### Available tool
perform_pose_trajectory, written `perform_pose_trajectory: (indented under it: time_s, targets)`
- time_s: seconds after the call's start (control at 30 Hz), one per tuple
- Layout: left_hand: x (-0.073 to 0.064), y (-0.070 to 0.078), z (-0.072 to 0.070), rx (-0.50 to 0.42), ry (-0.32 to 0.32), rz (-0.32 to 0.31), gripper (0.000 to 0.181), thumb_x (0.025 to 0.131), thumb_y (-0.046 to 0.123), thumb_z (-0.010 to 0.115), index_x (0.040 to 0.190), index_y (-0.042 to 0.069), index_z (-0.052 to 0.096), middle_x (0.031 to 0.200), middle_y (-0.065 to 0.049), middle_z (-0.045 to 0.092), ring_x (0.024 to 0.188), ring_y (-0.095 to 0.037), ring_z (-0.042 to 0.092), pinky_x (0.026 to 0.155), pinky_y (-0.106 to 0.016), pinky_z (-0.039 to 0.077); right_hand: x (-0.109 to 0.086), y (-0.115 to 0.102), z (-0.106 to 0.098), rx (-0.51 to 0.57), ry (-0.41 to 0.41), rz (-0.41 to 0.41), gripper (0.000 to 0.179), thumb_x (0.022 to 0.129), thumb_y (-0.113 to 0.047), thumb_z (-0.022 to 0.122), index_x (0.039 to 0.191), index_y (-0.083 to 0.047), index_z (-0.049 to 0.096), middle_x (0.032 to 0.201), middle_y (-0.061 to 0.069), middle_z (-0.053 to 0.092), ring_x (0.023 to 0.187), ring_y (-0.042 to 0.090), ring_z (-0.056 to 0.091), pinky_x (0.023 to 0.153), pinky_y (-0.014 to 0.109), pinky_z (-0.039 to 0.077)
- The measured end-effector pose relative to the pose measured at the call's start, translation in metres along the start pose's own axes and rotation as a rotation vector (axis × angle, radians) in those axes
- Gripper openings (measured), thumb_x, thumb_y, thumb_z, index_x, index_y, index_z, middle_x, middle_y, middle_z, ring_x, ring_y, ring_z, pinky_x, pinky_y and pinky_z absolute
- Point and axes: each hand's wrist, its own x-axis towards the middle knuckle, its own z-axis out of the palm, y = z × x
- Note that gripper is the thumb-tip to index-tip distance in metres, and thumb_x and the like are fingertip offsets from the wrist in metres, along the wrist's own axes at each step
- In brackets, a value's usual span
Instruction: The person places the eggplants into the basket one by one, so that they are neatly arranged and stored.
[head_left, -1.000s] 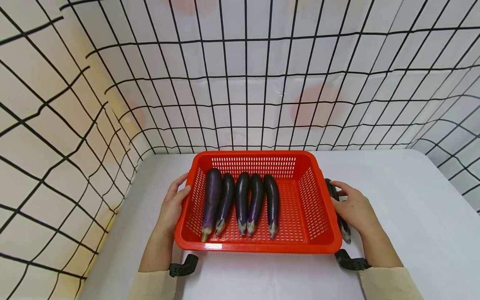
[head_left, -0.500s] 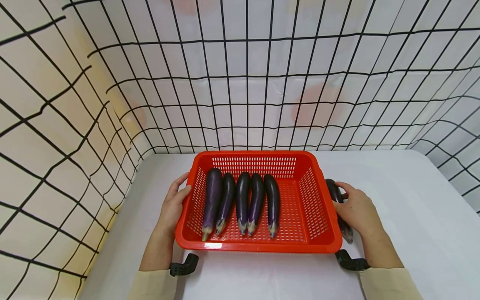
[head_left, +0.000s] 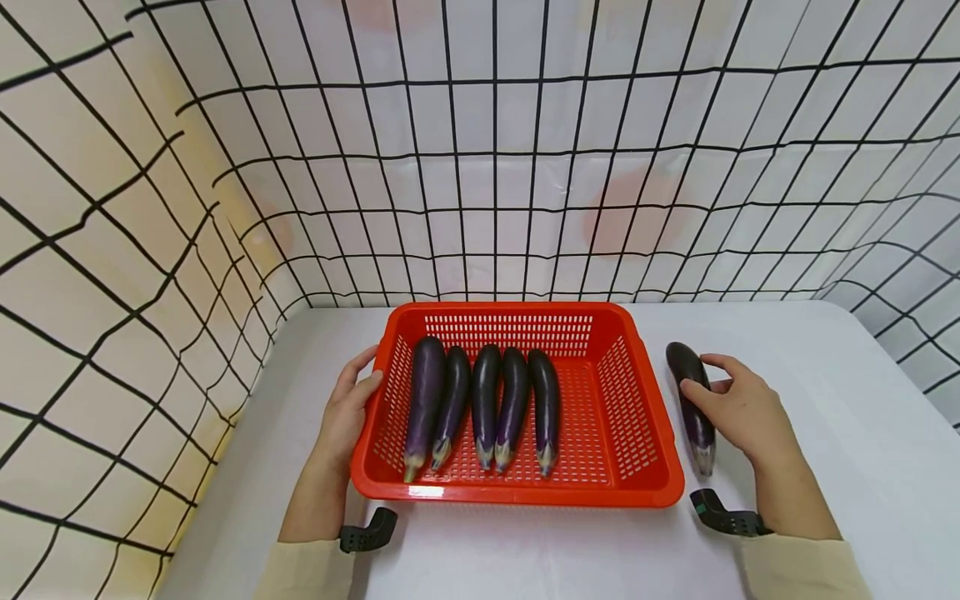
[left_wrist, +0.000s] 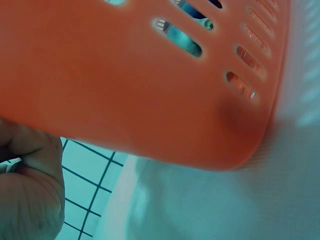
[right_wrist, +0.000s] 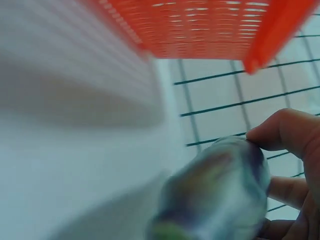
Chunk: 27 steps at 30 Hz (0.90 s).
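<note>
A red plastic basket [head_left: 517, 493] with slotted walls stands on the white table, several dark purple eggplants [head_left: 546, 400] side by side in its left and middle part. My left hand [head_left: 341, 421] holds the basket's left rim; in the left wrist view only a bit of that hand shows beside the orange-looking basket wall [left_wrist: 115, 90]. To the right of the basket, my right hand [head_left: 750, 417] pinches another eggplant [head_left: 686, 392] between thumb and fingers, stem end toward me. The right wrist view gives this eggplant's stem end [right_wrist: 215, 190] close up and blurred.
Black wire grid panels [head_left: 491, 175] rise behind the table and along both sides. White tabletop [head_left: 540, 550] extends in front of the basket and to the right of the right hand. A black wrist camera [head_left: 727, 518] sits at each wrist.
My right hand has moved right with the eggplant, away from the basket's right wall, so more of the eggplant shows. The left hand and the basket have stayed in place.
</note>
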Motion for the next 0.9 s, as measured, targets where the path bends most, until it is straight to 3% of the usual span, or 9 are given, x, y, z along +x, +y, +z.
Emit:
perform_pose_trajectory:
  time_s: [0.2, 0.37, 0.43, 0.5, 0.63, 0.9]
  targets:
    - [0.000, 0.000, 0.000, -0.001, -0.003, 0.004, 0.044, 0.109, 0.034, 0.043, 0.152, 0.039, 0.038, 0.144, -0.010, 0.054, 0.118, -0.026, 0.065, 0.091, -0.039, 0.062, -0.006, -0.009, -0.019, 0.145, 0.049, 0.014, 0.077, 0.100, -0.053, 0.054, 0.160, -0.010, 0.032, 0.130, 0.034, 0.060, 0.083, 0.024, 0.071, 0.070, 0.041, 0.057]
    - [0.001, -0.001, -0.001, 0.001, -0.008, 0.007, 0.044, 0.109, 0.034, 0.043, 0.152, 0.039, 0.037, 0.144, -0.010, 0.054, 0.118, -0.026, 0.065, 0.090, -0.040, 0.062, -0.011, -0.021, -0.034, 0.271, 0.077, -0.005, 0.074, 0.101, -0.051, 0.055, 0.161, -0.014, 0.031, 0.129, 0.031, 0.061, 0.076, 0.008, 0.068, 0.069, 0.028, 0.057]
    - [0.001, -0.001, -0.001, 0.004, -0.009, 0.004, 0.044, 0.109, 0.034, 0.043, 0.152, 0.039, 0.037, 0.144, -0.010, 0.053, 0.118, -0.027, 0.065, 0.090, -0.039, 0.062, -0.013, -0.027, -0.041, 0.299, 0.083, -0.013, 0.073, 0.101, -0.050, 0.055, 0.160, -0.015, 0.032, 0.120, 0.021, 0.066, 0.074, 0.004, 0.068, 0.069, 0.023, 0.052]
    - [0.001, -0.001, -0.001, 0.008, -0.008, -0.001, 0.044, 0.109, 0.034, 0.043, 0.153, 0.039, 0.037, 0.144, -0.010, 0.053, 0.118, -0.026, 0.065, 0.090, -0.039, 0.062, -0.014, -0.034, -0.046, 0.324, 0.089, -0.021, 0.072, 0.101, -0.049, 0.056, 0.160, -0.016, 0.033, 0.107, 0.002, 0.071, 0.073, 0.002, 0.069, 0.070, 0.023, 0.052]
    - [0.001, 0.000, -0.001, 0.017, -0.004, -0.008, 0.044, 0.109, 0.035, 0.043, 0.152, 0.039, 0.037, 0.144, -0.010, 0.053, 0.117, -0.026, 0.065, 0.089, -0.038, 0.062, -0.016, -0.051, -0.052, 0.390, 0.097, -0.060, 0.069, 0.102, -0.046, 0.056, 0.159, -0.014, 0.035, 0.085, -0.028, 0.063, 0.075, -0.001, 0.068, 0.069, 0.021, 0.055]
    - [0.001, 0.000, -0.001, 0.016, -0.013, -0.001, 0.044, 0.109, 0.034, 0.042, 0.152, 0.039, 0.037, 0.144, -0.010, 0.053, 0.118, -0.026, 0.065, 0.089, -0.038, 0.062, -0.018, -0.087, -0.048, 0.494, 0.037, -0.194, 0.068, 0.104, -0.038, 0.054, 0.160, -0.010, 0.029, 0.083, -0.027, 0.068, 0.077, 0.001, 0.071, 0.070, 0.017, 0.059]
